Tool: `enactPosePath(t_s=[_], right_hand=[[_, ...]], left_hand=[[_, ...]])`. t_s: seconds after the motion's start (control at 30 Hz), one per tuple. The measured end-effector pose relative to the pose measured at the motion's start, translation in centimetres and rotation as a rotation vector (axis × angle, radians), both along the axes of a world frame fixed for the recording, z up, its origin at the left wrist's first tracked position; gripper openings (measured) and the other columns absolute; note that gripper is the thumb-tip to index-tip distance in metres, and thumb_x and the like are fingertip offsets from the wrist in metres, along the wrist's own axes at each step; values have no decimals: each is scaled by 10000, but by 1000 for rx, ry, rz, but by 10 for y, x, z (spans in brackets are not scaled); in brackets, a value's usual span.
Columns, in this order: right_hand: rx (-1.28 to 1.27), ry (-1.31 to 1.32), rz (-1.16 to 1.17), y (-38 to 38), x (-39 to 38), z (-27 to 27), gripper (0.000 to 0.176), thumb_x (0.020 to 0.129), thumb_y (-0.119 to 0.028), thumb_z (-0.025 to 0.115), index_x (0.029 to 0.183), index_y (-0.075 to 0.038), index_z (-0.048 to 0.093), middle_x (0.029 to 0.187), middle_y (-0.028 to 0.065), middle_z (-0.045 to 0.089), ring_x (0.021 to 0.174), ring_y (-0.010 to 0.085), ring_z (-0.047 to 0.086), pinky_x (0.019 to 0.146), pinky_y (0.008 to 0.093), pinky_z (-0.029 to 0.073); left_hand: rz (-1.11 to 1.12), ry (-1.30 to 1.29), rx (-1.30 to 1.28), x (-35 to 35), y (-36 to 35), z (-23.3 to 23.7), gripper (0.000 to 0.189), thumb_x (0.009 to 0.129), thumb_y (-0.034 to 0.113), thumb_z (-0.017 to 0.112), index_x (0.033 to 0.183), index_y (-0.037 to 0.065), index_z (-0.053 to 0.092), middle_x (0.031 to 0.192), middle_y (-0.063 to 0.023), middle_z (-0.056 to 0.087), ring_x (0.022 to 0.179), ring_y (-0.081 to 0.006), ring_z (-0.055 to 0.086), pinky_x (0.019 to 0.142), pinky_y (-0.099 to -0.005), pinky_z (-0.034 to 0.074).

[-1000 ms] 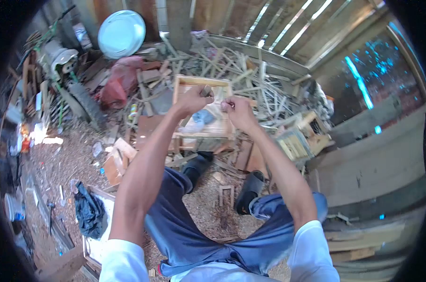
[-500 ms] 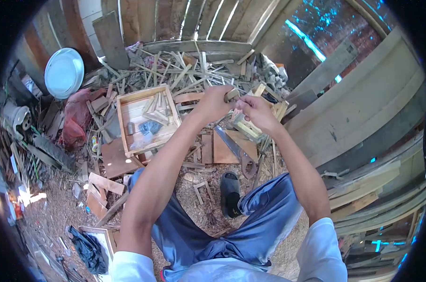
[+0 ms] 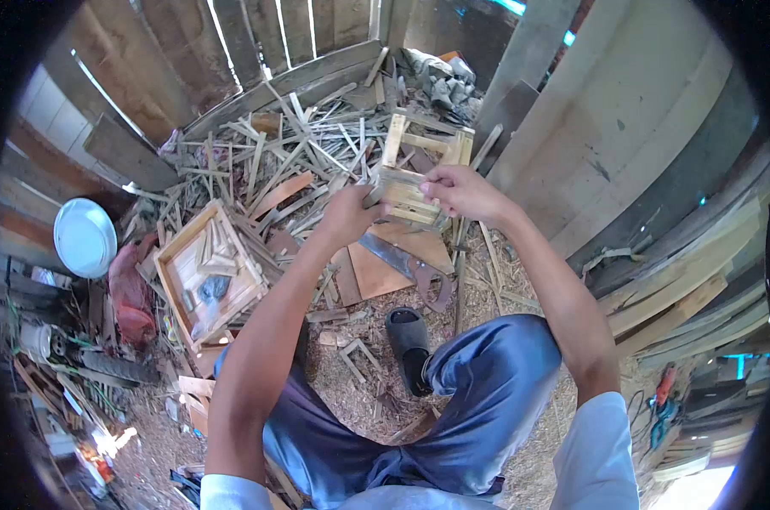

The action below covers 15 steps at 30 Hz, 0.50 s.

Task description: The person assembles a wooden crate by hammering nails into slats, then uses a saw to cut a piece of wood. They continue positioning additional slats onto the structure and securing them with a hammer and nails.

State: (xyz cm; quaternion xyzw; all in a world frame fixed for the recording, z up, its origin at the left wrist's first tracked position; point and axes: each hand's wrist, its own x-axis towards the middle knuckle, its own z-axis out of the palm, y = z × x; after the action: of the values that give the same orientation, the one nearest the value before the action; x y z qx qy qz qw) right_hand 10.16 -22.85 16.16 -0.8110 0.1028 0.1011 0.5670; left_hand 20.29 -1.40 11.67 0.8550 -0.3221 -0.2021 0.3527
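Observation:
My left hand (image 3: 349,214) is closed around a small wooden piece (image 3: 373,196), whose end shows between thumb and fingers. To its right my right hand (image 3: 463,192) is closed in a pinch; what its fingertips hold, if anything, I cannot make out. Both hands are held over a small wooden stand (image 3: 409,209) with a slatted top, and partly overlap it in this view. A handsaw (image 3: 388,252) lies just below the hands, its brown handle toward me, across a flat wooden board (image 3: 417,248).
Left of my hands stands a shallow wooden box (image 3: 181,304) with sticks and a blue plastic bag. Scrap sticks (image 3: 308,136) heap against the plank wall. A white basin (image 3: 85,238) leans at the far left, and long boards (image 3: 610,110) stand on the right. Sawdust covers the floor.
The view has swung to the right. My hands, close together before, are now further apart, and more of the wooden stand shows between them.

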Motion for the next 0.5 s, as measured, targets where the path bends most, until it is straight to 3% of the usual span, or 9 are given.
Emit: enactPosePath(t_s=[0.03, 0.1, 0.17, 0.23, 0.33, 0.4, 0.5], right_hand=[[17, -2, -11, -19, -8, -26, 202, 962, -239, 587, 931, -47, 641, 749, -12, 588, 590, 65, 467, 530, 253, 407], [-256, 5, -72, -54, -26, -94, 282, 877, -256, 624, 883, 22, 673, 786, 126, 682, 676, 210, 625, 601, 363, 482], [-370, 220, -223, -72, -59, -177, 249, 857, -257, 640, 901, -12, 641, 769, 108, 662, 688, 215, 637, 630, 368, 492], [-681, 404, -310, -67, -92, -272, 233, 833, -215, 597, 935, -7, 620, 864, 186, 687, 840, 333, 687, 742, 428, 519], [-794, 454, -272, -25, -122, -322, 265, 836, -175, 574, 1043, -11, 589, 992, 225, 671, 965, 399, 657, 828, 471, 524], [-815, 527, -647, -3, -124, -341, 370, 840, -183, 588, 1155, 4, 535, 1093, 256, 629, 1004, 416, 636, 862, 498, 524], [-734, 592, -663, -6, -118, -352, 447, 834, -231, 644, 1180, 22, 518, 1131, 270, 604, 1020, 438, 623, 866, 509, 522]], left_hand=[[-11, -2, 17, 2, -2, -13, 260, 841, 214, 717, 962, -12, 682, 804, -143, 657, 738, -200, 597, 693, -369, 456], [-60, -20, -31, 7, -3, -42, 339, 822, 257, 718, 1023, -9, 656, 827, -241, 657, 794, -361, 658, 742, -431, 483], [-38, -53, 24, 7, -14, -49, 334, 828, 236, 706, 1046, -9, 643, 854, -249, 653, 820, -374, 653, 752, -435, 486], [-41, -89, 75, 11, -34, -61, 332, 834, 216, 695, 1070, -8, 629, 881, -257, 649, 846, -386, 649, 761, -440, 489], [-100, -140, -33, 16, -56, -88, 295, 847, 181, 669, 1070, -3, 610, 947, -254, 645, 894, -404, 635, 765, -453, 499], [-259, -366, -135, 25, -78, -98, 248, 848, 170, 662, 1013, -7, 608, 983, -210, 656, 921, -404, 629, 775, -457, 506], [-203, -432, -217, 41, -112, -110, 240, 832, 173, 672, 1015, 30, 615, 992, -166, 661, 929, -403, 626, 774, -469, 507]])
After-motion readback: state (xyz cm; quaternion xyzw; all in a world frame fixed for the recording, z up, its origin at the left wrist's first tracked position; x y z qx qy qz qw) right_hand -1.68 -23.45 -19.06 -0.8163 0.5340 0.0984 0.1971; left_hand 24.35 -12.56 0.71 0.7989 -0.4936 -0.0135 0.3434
